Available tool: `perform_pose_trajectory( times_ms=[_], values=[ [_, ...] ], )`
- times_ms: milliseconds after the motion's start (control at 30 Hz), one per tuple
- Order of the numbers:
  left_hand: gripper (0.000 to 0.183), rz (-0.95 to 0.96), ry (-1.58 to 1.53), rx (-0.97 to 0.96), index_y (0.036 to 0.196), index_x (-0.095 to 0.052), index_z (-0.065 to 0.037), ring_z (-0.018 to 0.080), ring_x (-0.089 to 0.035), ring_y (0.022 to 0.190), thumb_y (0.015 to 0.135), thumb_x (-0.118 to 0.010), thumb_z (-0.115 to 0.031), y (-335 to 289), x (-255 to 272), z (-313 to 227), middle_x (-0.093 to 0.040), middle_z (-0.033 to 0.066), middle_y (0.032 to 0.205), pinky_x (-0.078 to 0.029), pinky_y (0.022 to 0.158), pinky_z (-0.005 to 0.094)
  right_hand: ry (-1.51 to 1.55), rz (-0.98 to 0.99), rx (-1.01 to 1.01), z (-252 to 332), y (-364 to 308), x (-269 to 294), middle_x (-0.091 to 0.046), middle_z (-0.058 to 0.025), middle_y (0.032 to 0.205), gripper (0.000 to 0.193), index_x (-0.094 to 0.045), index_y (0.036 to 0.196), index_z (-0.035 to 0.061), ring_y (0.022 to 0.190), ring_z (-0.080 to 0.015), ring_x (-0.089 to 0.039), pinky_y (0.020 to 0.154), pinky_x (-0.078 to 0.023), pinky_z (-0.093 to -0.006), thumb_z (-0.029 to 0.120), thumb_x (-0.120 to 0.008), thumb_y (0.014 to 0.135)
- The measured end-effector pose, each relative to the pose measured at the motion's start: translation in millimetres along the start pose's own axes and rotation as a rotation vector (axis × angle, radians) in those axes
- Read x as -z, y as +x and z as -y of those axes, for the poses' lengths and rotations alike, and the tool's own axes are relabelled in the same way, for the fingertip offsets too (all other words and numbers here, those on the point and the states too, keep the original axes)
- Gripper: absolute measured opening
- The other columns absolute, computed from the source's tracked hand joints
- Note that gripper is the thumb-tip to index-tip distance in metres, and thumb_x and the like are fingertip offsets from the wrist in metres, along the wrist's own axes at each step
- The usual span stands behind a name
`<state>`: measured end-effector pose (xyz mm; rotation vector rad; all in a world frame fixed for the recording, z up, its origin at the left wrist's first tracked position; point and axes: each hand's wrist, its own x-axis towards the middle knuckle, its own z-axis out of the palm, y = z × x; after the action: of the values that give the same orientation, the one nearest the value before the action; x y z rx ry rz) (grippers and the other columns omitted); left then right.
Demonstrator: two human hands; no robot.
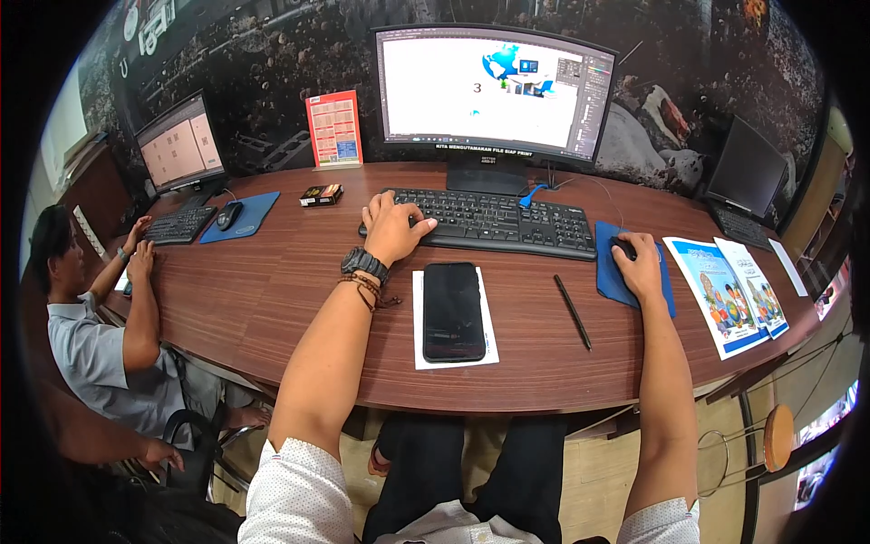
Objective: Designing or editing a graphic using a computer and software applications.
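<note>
This is an office, apparently one handling graphics; a long brown desk [245, 308] carries a large central monitor [435, 82] showing an image-editing layout, a smaller lit monitor [181, 145] at left and a dark monitor [749, 168] at right; a black keyboard [507, 222] fronts the middle one; a standing calendar [334, 127], illustrated printed sheets [720, 290] and a seated co-worker [91, 335] complete the workplace.

Black keyboard [497, 221], blue mouse pad [617, 283]

2 forearms [322, 372] reach forward, the left hand [394, 228] palm-down with thumb splayed, the right hand [642, 263] curled.
</note>
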<state>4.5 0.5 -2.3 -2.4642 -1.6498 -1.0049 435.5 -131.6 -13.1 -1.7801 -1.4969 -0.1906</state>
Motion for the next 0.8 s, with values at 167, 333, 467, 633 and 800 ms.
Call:
perform_pose_trajectory(
  times_ms=[167, 333, 467, 633, 800],
  values=[
    [0.034, 0.026, 0.035, 0.016, 0.093, -0.076, -0.016, 0.0435, -0.032, 0.137, 0.086, -0.069, -0.048, -0.7, 2.6, -4.6, -0.044, 0.0309, 0.140, -0.021, 0.111, 0.0570, -0.012, 0.010, -0.031, 3.2, -1.1, 2.8, -0.057, -0.0136, 0.118, 0.033, -0.068, 0.112, 0.0082, 0.114, -0.0333, -0.056, 0.097, -0.046, -0.0414, 0.025, -0.069, 0.083],
    [0.035, 0.020, 0.010, 0.022, 0.093, -0.076, -0.015, 0.0448, -0.030, 0.136, 0.085, -0.070, -0.048, -0.2, 1.0, -2.2, -0.043, 0.0312, 0.140, -0.019, 0.111, 0.0589, 0.005, -0.010, -0.010, -0.2, 0.5, -0.6, -0.058, -0.0138, 0.117, 0.033, -0.068, 0.112, 0.0076, 0.112, -0.0337, -0.058, 0.096, -0.047, -0.0413, 0.024, -0.069, 0.083],
    [0.036, 0.011, -0.024, 0.022, 0.093, -0.076, -0.014, 0.0457, -0.028, 0.136, 0.084, -0.071, -0.048, -0.7, 1.1, -1.1, -0.042, 0.0314, 0.140, -0.016, 0.111, 0.0603, 0.025, -0.019, 0.008, -0.2, 0.5, -1.5, -0.058, -0.0145, 0.117, 0.033, -0.068, 0.111, 0.0072, 0.110, -0.0345, -0.059, 0.095, -0.048, -0.0412, 0.023, -0.069, 0.083],
    [0.036, 0.008, -0.022, 0.015, 0.092, -0.076, -0.013, 0.0450, -0.030, 0.135, 0.084, -0.071, -0.047, -0.4, 1.7, -3.7, -0.044, 0.0309, 0.139, -0.018, 0.111, 0.0584, -0.023, -0.026, -0.043, 2.1, -0.2, 1.1, -0.057, -0.0144, 0.118, 0.033, -0.067, 0.110, 0.0078, 0.112, -0.0348, -0.057, 0.095, -0.047, -0.0422, 0.022, -0.067, 0.081],
    [0.036, -0.008, -0.001, 0.011, 0.092, -0.076, -0.012, 0.0441, -0.032, 0.134, 0.084, -0.071, -0.047, -2.1, 1.7, -3.7, -0.045, 0.0302, 0.138, -0.020, 0.111, 0.0566, -0.070, -0.031, -0.088, 3.8, -0.4, 1.3, -0.056, -0.0143, 0.119, 0.034, -0.066, 0.110, 0.0083, 0.112, -0.0353, -0.057, 0.095, -0.047, -0.0433, 0.022, -0.066, 0.078]
  ],
)
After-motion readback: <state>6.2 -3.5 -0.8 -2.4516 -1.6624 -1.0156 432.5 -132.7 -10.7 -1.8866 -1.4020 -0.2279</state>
